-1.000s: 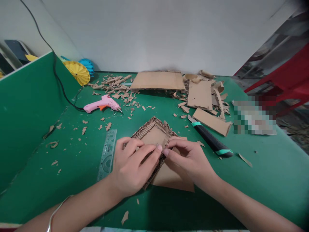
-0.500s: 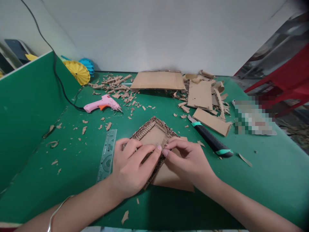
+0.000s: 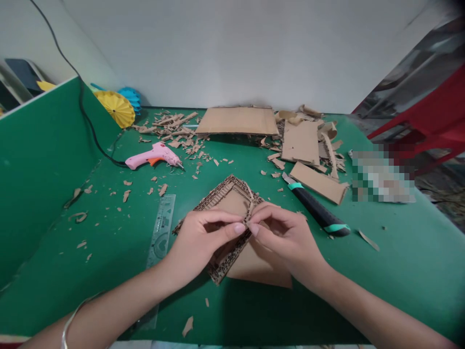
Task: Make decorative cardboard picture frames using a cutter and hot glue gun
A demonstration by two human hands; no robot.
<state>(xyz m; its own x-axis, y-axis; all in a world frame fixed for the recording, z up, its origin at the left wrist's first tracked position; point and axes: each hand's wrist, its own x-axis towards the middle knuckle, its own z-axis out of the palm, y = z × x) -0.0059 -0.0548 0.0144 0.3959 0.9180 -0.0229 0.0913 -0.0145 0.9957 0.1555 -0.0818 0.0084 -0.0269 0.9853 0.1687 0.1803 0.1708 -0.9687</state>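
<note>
Together, both hands point(image 3: 285, 233) on cardboard strip point(image 3: 250, 202) over tray edge point(image 3: 225, 264), open tabletop point(image 3: 392, 261) rightward.

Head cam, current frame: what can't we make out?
All in the head view:
Cardboard strip: lower end, hidden by fingertips of the left hand and right hand.
Cardboard frame: much of its lower-left side, behind the left hand.
Ruler: middle, covered by the left forearm.
Flat item at right: details, pixelated.
Black cord: far end, cut off by the top edge.
</note>
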